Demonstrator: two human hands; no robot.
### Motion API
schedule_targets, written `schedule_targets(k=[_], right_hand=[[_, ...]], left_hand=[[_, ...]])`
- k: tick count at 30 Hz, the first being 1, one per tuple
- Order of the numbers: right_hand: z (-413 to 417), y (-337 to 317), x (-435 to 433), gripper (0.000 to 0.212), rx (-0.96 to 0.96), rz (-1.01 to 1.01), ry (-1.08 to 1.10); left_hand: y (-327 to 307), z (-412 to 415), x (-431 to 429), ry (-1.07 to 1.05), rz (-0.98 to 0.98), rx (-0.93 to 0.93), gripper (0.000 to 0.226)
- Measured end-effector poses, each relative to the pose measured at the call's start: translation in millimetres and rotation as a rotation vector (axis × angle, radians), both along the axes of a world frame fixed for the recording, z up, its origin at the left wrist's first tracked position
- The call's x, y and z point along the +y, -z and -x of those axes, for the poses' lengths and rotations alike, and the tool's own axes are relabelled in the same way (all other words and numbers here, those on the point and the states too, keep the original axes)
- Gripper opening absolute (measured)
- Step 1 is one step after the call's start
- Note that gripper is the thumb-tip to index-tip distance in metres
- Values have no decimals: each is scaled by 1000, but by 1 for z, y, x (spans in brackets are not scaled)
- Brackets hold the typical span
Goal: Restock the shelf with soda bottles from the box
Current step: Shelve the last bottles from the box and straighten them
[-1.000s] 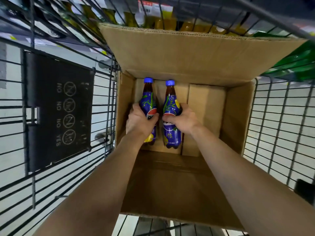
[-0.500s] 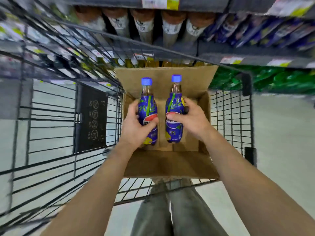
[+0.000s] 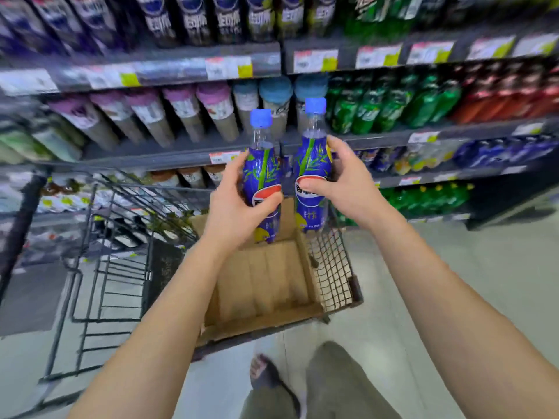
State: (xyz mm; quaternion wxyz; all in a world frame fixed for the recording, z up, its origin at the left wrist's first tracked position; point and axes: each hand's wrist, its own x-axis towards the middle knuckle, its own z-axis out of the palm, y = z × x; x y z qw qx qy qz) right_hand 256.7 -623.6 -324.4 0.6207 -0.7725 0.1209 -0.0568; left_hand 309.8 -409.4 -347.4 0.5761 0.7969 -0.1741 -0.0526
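Note:
Two soda bottles with blue labels and blue caps are held upright side by side above the cardboard box [image 3: 263, 320]. My left hand [image 3: 234, 207] grips the left soda bottle [image 3: 262, 170] round its lower half. My right hand [image 3: 341, 182] grips the right soda bottle [image 3: 313, 164] at its middle. Both bottles are clear of the box, in front of the shelf [image 3: 181, 152] stocked with drinks. The box interior that shows holds no bottles.
The box sits in a wire shopping cart [image 3: 121, 261] that stands against the shelving. Rows of purple-capped, green and red bottles fill the shelves behind. Similar blue bottles [image 3: 499, 149] lie on a lower shelf at the right. My legs and a sandal [image 3: 266, 373] are below.
Both hands have lifted the two bottles up out of the box and toward the shelves. The view has tilted up from the box to the shelving.

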Motion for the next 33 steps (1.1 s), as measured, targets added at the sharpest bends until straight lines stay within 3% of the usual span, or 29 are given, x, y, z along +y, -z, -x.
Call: schedule_targets(k=[4,16,24,33], right_hand=[[34,-61,-46,98,-94,51,63],[175,-165,-247,91,-270,128,47],[242,-195,-368,90,-304,116,94],[236,-199,-481,89,-328,22,133]], left_hand=[[-59,22,-50,74,17,-97,80],[-170,138,-246,96,118,-162,84],[-200,198,-360,149,96,-187,81],[-202,184,-468,203,72,-206,81]])
